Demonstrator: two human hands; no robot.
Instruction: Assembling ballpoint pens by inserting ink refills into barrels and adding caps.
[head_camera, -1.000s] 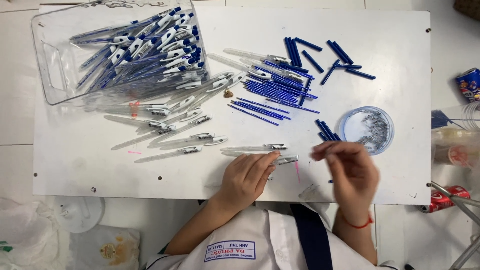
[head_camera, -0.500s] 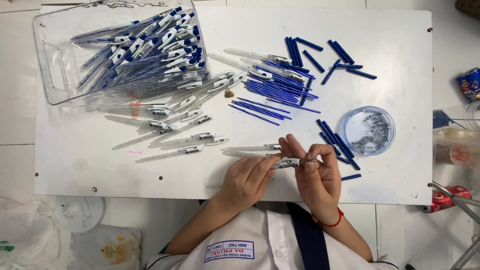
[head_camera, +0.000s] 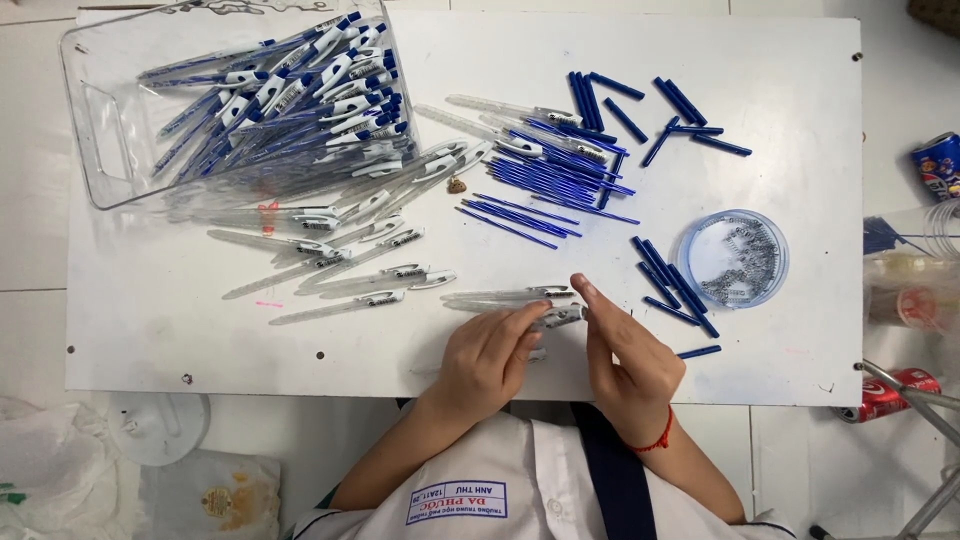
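My left hand (head_camera: 490, 360) and my right hand (head_camera: 625, 350) meet near the front of the white table (head_camera: 200, 340), both gripping one clear pen barrel (head_camera: 560, 317) between the fingertips. Another clear barrel (head_camera: 500, 296) lies just beyond them. Loose clear barrels (head_camera: 350, 270) are spread to the left. Thin blue refills (head_camera: 540, 190) lie in a heap farther back. Short blue pen parts (head_camera: 670, 280) sit to the right of my hands, next to a round clear dish of small metal springs (head_camera: 735, 258).
A clear plastic bin (head_camera: 110, 130) at the back left holds several assembled blue-and-white pens. More short blue parts (head_camera: 680, 115) lie at the back right. Drink cans (head_camera: 935, 165) and a plastic cup (head_camera: 910, 290) stand off the table's right edge.
My right hand came left from beside the spring dish and closed in on the barrel held by my left hand. The left hand stayed in place.
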